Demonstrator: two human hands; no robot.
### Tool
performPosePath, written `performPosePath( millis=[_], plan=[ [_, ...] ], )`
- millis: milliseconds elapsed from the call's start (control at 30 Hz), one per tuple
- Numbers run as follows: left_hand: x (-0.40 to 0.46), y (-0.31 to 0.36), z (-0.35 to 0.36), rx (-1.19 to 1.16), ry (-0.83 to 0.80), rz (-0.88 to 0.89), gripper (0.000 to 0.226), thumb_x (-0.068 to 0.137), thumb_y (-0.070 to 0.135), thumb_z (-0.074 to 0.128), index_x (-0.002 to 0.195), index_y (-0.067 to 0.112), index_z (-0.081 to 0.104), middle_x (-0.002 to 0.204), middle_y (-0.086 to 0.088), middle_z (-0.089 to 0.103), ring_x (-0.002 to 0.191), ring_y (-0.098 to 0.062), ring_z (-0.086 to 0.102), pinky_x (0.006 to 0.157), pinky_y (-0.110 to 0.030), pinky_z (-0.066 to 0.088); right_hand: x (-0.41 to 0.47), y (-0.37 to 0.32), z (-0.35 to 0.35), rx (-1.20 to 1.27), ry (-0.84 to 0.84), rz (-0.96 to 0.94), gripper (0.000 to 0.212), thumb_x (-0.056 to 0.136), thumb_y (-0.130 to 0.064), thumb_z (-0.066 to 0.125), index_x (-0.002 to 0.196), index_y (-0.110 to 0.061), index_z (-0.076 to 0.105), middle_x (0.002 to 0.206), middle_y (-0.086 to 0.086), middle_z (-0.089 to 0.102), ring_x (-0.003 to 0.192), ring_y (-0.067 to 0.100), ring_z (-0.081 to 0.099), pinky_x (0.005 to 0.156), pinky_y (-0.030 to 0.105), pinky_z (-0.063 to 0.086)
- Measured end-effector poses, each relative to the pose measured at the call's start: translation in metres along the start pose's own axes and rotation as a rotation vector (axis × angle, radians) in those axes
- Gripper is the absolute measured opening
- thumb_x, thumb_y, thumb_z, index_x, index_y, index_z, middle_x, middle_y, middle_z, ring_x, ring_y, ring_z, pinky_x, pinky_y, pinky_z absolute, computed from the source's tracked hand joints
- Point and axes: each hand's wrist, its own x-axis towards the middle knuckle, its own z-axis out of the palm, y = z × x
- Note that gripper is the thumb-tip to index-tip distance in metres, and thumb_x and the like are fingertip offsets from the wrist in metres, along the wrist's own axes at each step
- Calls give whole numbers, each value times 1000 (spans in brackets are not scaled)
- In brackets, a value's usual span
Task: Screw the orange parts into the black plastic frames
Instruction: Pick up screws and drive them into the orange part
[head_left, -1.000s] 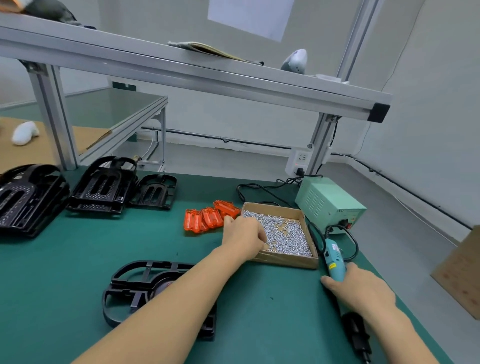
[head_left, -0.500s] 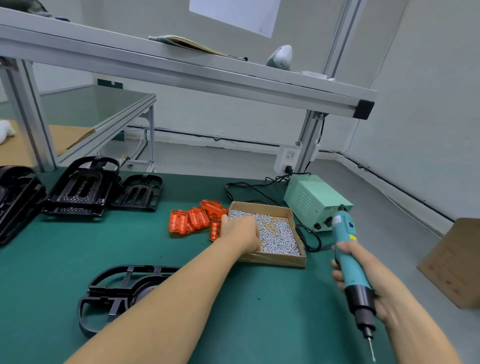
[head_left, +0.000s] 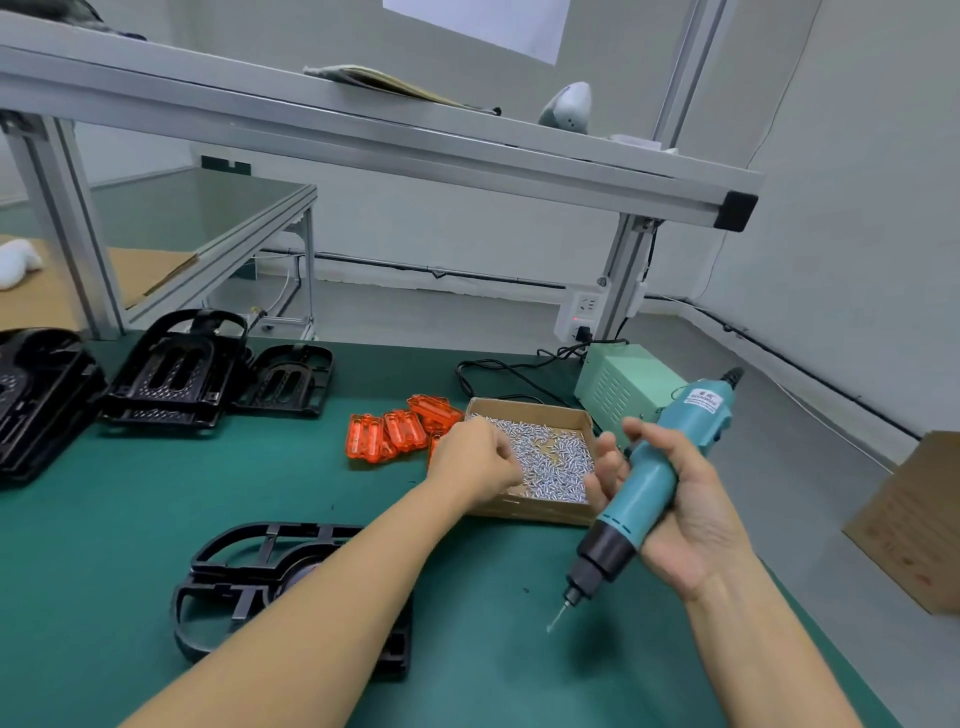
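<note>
Matt green mat (head_left: 130, 509) on the bench; glossy, translucent orange plastic parts (head_left: 400, 434). Shiny metal screws (head_left: 550, 457) in a plain brown cardboard box (head_left: 530, 512). Glossy black plastic frame (head_left: 249, 566); smooth teal plastic screwdriver (head_left: 649, 478); brushed aluminium rail (head_left: 363, 140).

A flat table with a dark green mat top (head_left: 130, 519) carries everything. At about 7 o'clock lies one open black plastic frame (head_left: 249, 571). At 10 o'clock sit stacks of more black plastic frames (head_left: 171, 374). Near the middle lie see-through orange plastic parts (head_left: 395, 431), just beside a brown cardboard box of small silver screws (head_left: 545, 457). At 1 o'clock stands a pale green metal power box (head_left: 618, 384).
</note>
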Motion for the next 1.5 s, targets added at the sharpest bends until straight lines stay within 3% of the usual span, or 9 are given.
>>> performPosePath(
  millis=[200, 333, 433, 533, 767, 833, 1033, 1233, 1500],
  plan=[
    [-6, -7, -8, -131, 60, -7, 12, 70, 4, 70, 61, 12, 70, 73, -2, 71, 76, -15, 67, 73, -38, 57, 5, 12, 8, -17, 33, -47, 13, 77, -12, 66, 78, -15, 53, 63, -1, 51, 46, 7, 45, 48, 24, 49],
    [-9, -12, -9, -413, 72, -44, 16, 71, -3, 71, 68, 13, 71, 77, -4, 71, 79, -18, 66, 78, -36, 56, 6, 14, 11, 45, 23, -92, 14, 74, -12, 66, 72, -16, 53, 60, -3, 47, 44, 7, 44, 46, 22, 47],
    [-14, -18, -12, -631, 35, -50, 20, 78, 0, 72, 84, 19, 74, 88, 4, 71, 88, -9, 65, 73, -18, 51, 7, 16, 13, 91, 22, -148, 15, 73, -10, 66, 72, -16, 53, 59, -4, 46, 44, 6, 43, 47, 22, 47],
    [-23, -24, -21, -762, 41, -56, 17, 83, 7, 70, 80, 23, 74, 81, 11, 72, 78, 0, 61, 60, -4, 44, 7, 18, 16, 135, 23, -205, 15, 73, -7, 66, 76, -15, 53, 58, -4, 45, 44, 6, 43, 49, 21, 47],
    [-64, -43, -53, -1154, 18, -159, 11, 70, 2, 74, 77, 9, 69, 80, -13, 73, 58, -12, 62, 52, -20, 50, 5, 30, 30, 236, -24, -291, 17, 80, -12, 66, 80, -16, 49, 63, -4, 52, 51, 9, 51, 60, 25, 53],
    [-75, -50, -61, -1166, 22, -158, 9, 80, -2, 66, 84, 6, 64, 84, -16, 73, 57, -13, 62, 52, -20, 51, 6, 35, 36, 252, -29, -313, 16, 85, -13, 63, 81, -18, 48, 61, -6, 50, 49, 7, 49, 59, 25, 51],
    [-104, -64, -77, -1168, 39, -153, 9, 87, 1, 59, 93, 5, 65, 90, -15, 73, 65, -16, 67, 57, -23, 54, 5, 51, 55, 258, -64, -362, 19, 87, -15, 61, 80, -21, 44, 59, -9, 44, 47, 5, 44, 58, 23, 48],
    [-127, -75, -81, -1309, 72, -277, 14, 60, 8, 73, 74, 8, 77, 66, -5, 62, 59, -9, 59, 52, -20, 52, -3, 63, 75, 200, -143, -432, 22, 79, -16, 64, 81, -23, 44, 62, -10, 42, 50, 6, 44, 60, 23, 48],
    [-143, -76, -81, -1579, -16, -328, 15, 64, 1, 69, 76, 5, 77, 81, -14, 71, 61, -14, 67, 51, -21, 55, -14, 74, 95, 169, -213, -477, 16, 83, -14, 59, 79, -24, 48, 61, -10, 41, 51, 6, 43, 61, 23, 47]
  ],
)
